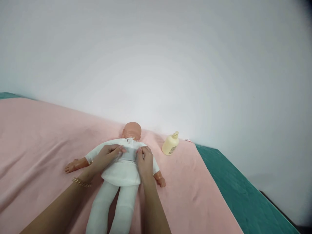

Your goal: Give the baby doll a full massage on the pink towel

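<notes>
A baby doll (122, 172) in a white top and white leggings lies stretched out, its bald head (133, 130) at the wall side and no face showing. Across its upper torso is a pale, flat rectangular piece (129, 154), perhaps cloth or part of the top; its kind is unclear. My left hand (108, 156) pinches this piece at its left side, fingertips closed. At the opposite side my right hand (145, 159) has its fingers curled in and pinched on it too. A bracelet (81, 182) circles my left wrist.
A cream pump bottle (170, 144) stands to the right of the doll, near the wall (156, 65). Under everything is a wrinkled pink sheet (44, 143), with a green surface (239, 185) showing beyond its right edge.
</notes>
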The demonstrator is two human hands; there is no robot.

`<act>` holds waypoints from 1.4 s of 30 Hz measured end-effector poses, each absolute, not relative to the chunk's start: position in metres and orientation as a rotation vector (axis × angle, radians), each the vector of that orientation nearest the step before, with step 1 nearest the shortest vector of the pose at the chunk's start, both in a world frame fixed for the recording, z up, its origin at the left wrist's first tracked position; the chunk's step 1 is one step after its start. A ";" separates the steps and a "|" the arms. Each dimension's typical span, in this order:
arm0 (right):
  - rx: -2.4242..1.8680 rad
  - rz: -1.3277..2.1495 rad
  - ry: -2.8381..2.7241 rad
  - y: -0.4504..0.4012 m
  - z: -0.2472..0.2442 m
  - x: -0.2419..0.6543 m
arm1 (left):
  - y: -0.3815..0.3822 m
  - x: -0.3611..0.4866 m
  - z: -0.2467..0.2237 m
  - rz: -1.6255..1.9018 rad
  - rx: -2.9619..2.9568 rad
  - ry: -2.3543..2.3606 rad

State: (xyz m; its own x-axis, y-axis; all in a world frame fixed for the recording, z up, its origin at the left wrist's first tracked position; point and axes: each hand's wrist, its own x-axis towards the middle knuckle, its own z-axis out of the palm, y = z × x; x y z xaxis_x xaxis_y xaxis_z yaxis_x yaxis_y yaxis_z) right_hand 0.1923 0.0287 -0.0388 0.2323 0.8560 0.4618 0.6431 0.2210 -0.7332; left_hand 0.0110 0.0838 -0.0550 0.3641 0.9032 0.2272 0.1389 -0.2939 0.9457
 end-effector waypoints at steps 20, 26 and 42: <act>-1.500 0.213 -1.572 0.049 -0.052 0.186 | 0.089 0.031 -0.069 1.139 2.033 0.935; -1.405 0.241 -1.624 0.049 -0.056 0.187 | 0.095 0.031 -0.077 1.218 2.257 0.931; -1.420 0.234 -1.692 0.046 -0.058 0.188 | 0.107 0.034 -0.099 1.230 2.274 0.960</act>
